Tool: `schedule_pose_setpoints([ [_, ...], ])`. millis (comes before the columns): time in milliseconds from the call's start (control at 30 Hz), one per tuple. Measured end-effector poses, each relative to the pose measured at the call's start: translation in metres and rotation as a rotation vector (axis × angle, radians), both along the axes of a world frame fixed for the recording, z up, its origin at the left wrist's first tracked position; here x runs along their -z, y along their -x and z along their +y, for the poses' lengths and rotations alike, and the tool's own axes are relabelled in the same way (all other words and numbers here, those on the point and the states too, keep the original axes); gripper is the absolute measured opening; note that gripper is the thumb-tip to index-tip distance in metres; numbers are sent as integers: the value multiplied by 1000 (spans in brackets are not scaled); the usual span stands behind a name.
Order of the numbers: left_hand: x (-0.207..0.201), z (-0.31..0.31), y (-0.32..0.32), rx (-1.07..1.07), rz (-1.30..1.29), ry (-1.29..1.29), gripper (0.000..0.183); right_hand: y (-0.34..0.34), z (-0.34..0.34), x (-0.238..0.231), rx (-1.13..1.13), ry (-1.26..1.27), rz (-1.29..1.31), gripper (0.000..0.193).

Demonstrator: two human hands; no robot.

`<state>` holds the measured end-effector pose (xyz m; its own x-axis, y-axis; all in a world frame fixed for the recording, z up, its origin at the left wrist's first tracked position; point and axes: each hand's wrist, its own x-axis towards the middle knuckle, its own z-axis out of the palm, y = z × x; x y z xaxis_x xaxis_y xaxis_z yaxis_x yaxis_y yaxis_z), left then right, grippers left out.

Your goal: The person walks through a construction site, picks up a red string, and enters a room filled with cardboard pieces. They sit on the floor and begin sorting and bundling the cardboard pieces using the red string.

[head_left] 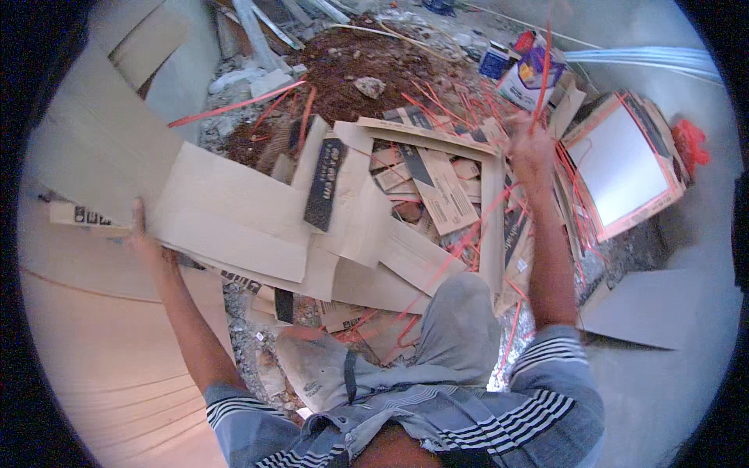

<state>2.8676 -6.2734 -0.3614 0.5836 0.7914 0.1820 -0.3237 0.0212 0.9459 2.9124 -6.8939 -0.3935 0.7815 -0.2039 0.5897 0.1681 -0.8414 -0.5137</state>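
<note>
My left hand (146, 240) grips the near edge of a folded brown cardboard sheet (230, 210), thumb on top and fingers hidden beneath. The sheet lies across other flattened cardboard at the left and middle. Further right, my right hand (530, 154) is closed and a little blurred. A red plastic strap (544, 74) rises out of it. Under and beside that hand runs the folded edge of an opened carton (491, 222), with printed carton pieces (438, 187) and tangled red straps around it.
Reddish soil (331, 66) with a stone (370, 86) lies at the back. A purple and white bag (532, 76) stands back right, near pale blue pipes (647, 61). At right leans a red-edged carton with a white panel (622, 168). My knees are close below the cardboard.
</note>
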Motion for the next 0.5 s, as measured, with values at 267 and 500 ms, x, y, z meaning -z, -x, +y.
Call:
schedule_pose_setpoints([
  [267, -5, 75, -3, -17, 0, -154, 50, 79, -304, -53, 864, 607, 528, 45],
  [500, -23, 89, 8, 6, 17, -290, 48, 86, -306, 18, 760, 702, 835, 63],
])
